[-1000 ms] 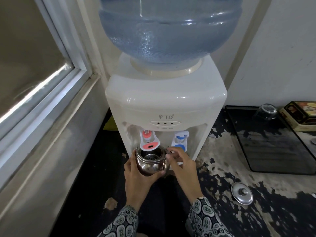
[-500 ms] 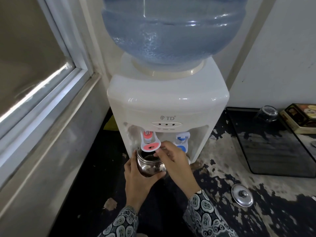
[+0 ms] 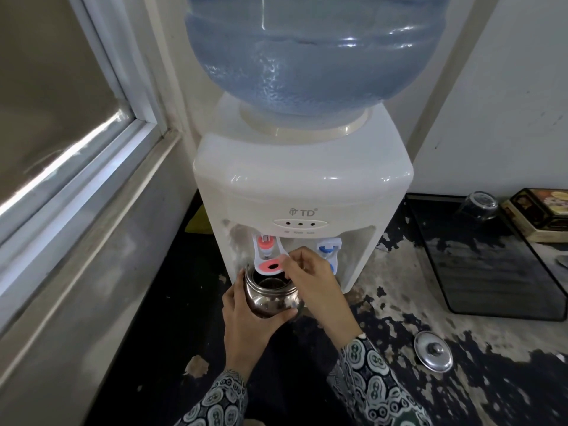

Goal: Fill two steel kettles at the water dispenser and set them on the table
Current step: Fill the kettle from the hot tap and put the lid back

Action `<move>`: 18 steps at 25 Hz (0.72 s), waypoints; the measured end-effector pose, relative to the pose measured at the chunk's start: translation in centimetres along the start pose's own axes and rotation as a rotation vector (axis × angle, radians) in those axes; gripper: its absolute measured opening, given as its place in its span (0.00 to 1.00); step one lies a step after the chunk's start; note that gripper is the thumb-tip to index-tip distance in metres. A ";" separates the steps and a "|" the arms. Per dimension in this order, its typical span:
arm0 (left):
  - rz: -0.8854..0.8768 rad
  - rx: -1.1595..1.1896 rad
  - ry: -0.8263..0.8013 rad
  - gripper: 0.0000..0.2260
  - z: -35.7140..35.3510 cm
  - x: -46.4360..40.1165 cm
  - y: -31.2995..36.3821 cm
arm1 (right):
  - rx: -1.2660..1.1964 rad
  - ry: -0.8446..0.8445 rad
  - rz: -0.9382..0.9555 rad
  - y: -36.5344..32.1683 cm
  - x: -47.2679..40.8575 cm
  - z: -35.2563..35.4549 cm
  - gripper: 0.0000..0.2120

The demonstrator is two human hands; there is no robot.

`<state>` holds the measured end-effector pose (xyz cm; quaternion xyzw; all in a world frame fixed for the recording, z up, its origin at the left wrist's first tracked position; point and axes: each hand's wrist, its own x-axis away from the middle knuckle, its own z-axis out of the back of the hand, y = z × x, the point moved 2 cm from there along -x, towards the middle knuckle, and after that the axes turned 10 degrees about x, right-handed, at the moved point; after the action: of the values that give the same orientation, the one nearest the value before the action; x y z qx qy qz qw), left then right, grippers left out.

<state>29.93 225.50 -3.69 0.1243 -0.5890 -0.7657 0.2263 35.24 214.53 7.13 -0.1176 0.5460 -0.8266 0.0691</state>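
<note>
A small round steel kettle [image 3: 270, 298], lid off, sits under the red tap [image 3: 269, 256] of the white water dispenser [image 3: 302, 182]. My left hand [image 3: 246, 321] wraps around the kettle's body from below and the left. My right hand [image 3: 313, 281] reaches over the kettle's right side, its fingertips pinching the edge of the red tap's white lever. The blue tap [image 3: 330, 250] is partly hidden behind my right hand. The kettle's steel lid [image 3: 433, 355] lies on the table to the right. Only one kettle is in view.
A large blue water bottle [image 3: 307, 53] tops the dispenser. A black tray [image 3: 491, 272] with an upturned glass [image 3: 478, 206] lies at the right, beside a dark decorated box [image 3: 541, 213]. A window and grey sill run along the left. The tabletop [image 3: 384, 309] is worn black and grey.
My right hand has left the kettle's right side and risen to the red tap's lever. The kettle stays under the tap in my left hand.
</note>
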 end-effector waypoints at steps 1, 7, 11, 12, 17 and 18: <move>0.002 0.001 -0.002 0.52 0.0 0.0 0.0 | 0.004 -0.001 -0.004 0.3 0.0 0.1 0.09; -0.019 0.074 -0.032 0.51 0.2 0.2 0.6 | 0.384 -0.001 0.034 3.4 -1.2 -1.4 0.12; -0.017 0.092 -0.052 0.51 0.3 0.0 0.8 | 0.685 0.095 0.055 3.7 -2.7 -2.3 0.06; -0.013 0.092 -0.052 0.51 0.3 0.0 0.8 | 0.705 0.099 0.076 3.7 -2.7 -2.3 0.05; -0.037 0.084 -0.040 0.52 0.1 -0.1 0.7 | 0.239 0.265 0.118 5.2 0.1 -1.5 0.09; -0.038 0.085 -0.040 0.52 0.1 -0.2 0.6 | 0.053 0.347 0.053 6.3 0.8 -1.4 0.11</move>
<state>30.16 225.52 -3.08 0.1297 -0.6231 -0.7464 0.1946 33.98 213.07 0.91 0.0432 0.5309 -0.8464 -0.0016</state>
